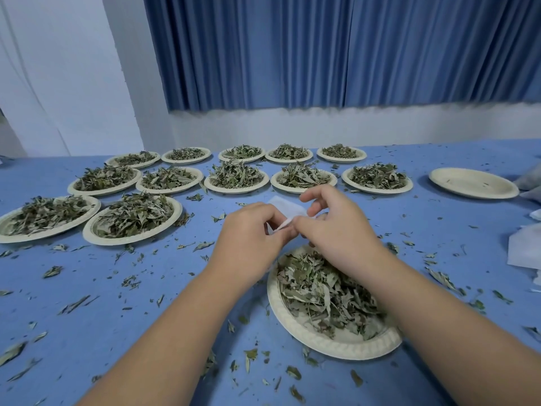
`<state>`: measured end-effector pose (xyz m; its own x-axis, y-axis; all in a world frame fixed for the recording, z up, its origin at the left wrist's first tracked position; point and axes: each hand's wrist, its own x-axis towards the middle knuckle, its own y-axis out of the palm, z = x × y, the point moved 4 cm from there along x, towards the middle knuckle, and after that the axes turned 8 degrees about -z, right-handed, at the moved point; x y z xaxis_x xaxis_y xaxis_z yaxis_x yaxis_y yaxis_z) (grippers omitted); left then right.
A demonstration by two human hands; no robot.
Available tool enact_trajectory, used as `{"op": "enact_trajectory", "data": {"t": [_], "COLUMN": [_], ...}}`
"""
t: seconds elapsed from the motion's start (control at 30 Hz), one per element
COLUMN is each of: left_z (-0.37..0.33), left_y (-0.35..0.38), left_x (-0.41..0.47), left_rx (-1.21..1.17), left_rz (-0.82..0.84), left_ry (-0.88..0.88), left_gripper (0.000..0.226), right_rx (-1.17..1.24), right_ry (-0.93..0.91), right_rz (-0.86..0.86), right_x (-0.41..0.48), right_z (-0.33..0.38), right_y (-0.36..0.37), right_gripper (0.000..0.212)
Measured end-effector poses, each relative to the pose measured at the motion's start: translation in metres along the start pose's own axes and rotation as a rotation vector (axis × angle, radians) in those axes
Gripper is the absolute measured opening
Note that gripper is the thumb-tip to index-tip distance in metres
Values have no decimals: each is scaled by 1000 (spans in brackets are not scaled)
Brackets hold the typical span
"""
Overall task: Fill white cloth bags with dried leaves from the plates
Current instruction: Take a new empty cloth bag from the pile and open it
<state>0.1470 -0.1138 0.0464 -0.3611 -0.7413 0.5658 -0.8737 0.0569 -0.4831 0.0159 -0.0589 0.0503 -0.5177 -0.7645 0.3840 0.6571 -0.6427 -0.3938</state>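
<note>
1. at the table's (87, 288) left edge i see two paper plates, the outer plate (38, 238) and the inner plate (123, 241), almost touching, both heaped with dried leaves.
2. behind them, towards the far edge, a middle row (235, 190) of five heaped plates and a back row (241, 159) of five more run left to right.
3. loose leaf scraps (52, 271) lie all over the blue table cover.
4. my left hand (248, 230) hangs above the table's middle, fingers curled in, pinching the near edge of the white cloth bag (288, 208).
5. the bag is up off the table between both hands; its far part shows flat and pale beyond the knuckles.
6. my right hand (336, 224) meets the left at the bag, thumb and forefinger nipping the same edge, the other fingers lifted and bent.
7. under the right wrist, near the front edge, sits the near plate (336, 344) with its pile of dried leaves (322, 288).
8. towards the far right corner lies an almost bare plate (474, 186), only a few crumbs on it.
9. at the right edge, white cloth pieces (524, 250) lie partly out of view.
</note>
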Motion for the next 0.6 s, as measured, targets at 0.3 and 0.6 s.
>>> {"op": "enact_trajectory", "data": {"t": [0.3, 0.6], "left_z": [10, 22], "left_y": [-2, -2], "left_x": [2, -1], "left_rx": [-144, -266], "left_rz": [-51, 88], "left_ry": [-271, -597], "left_gripper": [15, 26], "right_rx": [33, 138], "right_ry": [2, -24], "right_rz": [18, -8], "right_x": [4, 4], "right_z": [-1, 2], "right_y": [-6, -8], "right_gripper": [37, 39]}}
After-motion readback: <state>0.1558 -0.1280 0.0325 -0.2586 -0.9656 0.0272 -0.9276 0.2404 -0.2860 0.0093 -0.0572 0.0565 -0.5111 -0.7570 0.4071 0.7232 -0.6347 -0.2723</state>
